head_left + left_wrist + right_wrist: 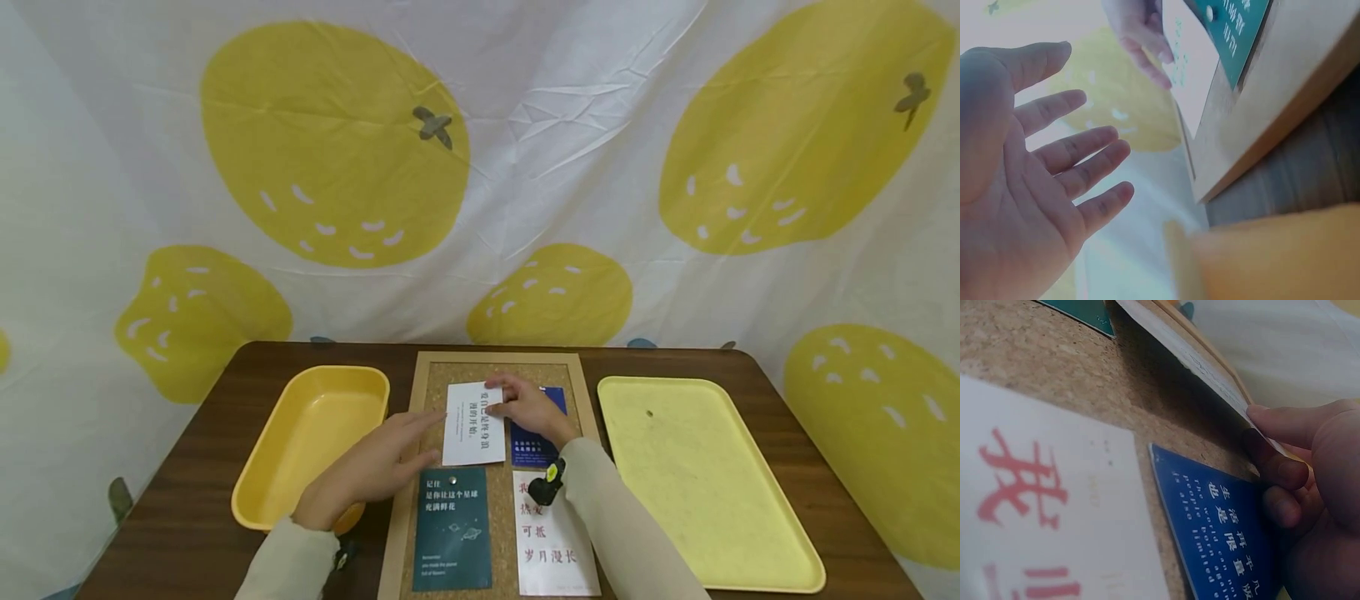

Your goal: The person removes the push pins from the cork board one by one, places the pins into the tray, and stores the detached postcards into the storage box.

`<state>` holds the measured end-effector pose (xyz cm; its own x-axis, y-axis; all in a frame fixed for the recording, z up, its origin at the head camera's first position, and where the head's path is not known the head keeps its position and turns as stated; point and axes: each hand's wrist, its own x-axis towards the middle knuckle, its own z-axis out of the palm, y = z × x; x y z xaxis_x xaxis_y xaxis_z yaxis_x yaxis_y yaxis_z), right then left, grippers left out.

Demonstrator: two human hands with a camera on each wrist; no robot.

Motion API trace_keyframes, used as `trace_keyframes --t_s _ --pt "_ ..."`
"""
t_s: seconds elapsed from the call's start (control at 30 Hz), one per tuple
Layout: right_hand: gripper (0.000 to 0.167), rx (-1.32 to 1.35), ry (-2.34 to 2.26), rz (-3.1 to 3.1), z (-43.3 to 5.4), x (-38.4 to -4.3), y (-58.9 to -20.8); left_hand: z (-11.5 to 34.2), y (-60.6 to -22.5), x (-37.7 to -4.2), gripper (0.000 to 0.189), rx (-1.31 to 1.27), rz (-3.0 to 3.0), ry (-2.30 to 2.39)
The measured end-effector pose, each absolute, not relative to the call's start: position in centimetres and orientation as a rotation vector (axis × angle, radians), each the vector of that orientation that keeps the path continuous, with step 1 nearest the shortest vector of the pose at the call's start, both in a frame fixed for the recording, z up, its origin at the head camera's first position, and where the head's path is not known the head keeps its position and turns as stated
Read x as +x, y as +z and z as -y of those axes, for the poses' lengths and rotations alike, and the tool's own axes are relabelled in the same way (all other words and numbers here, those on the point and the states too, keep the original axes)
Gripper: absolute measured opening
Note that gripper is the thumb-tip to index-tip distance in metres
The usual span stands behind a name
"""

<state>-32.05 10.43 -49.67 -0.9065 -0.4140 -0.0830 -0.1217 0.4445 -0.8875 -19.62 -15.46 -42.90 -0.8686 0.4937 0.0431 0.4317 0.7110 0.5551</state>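
Observation:
My right hand point(531, 410) pinches the edge of a white card point(468, 433) with dark printed characters. In the right wrist view the card point(1191, 365) is lifted at a slant off the cork, thumb on one face and fingers behind. My left hand point(378, 458) is at the card's left side, and the left wrist view shows its fingers spread and the palm bare. Below the white card a green card point(452, 533) is pinned to the corkboard point(501, 533) by a silver thumbtack point(453, 481). A blue card point(536, 446) lies partly beneath my right hand.
A white card with red characters point(551, 554) lies at the board's lower right, partly covered by my right forearm. To the left stands a deep yellow tub point(258, 467). A pale yellow tray point(705, 483) on the right holds one small dark item point(649, 413). Everything rests on a brown table point(180, 500).

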Motion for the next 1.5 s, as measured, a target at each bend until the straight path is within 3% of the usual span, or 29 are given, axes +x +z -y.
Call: trace_keyframes --t_s 0.33,0.87,1.5 --pt "0.043 -0.458 -1.420 -2.431 -10.4 -31.9 -49.5 17.7 -41.8 -18.8 0.054 0.629 -2.887 0.898" --pt "0.043 -0.452 -1.430 -2.408 -10.5 -32.0 -49.4 23.9 -41.2 -17.8 0.052 0.649 -3.008 0.951" --pt "0.043 -0.466 -1.448 -2.407 -10.5 -31.8 -49.7 27.9 -42.2 -17.0 0.050 0.552 -3.061 1.040"
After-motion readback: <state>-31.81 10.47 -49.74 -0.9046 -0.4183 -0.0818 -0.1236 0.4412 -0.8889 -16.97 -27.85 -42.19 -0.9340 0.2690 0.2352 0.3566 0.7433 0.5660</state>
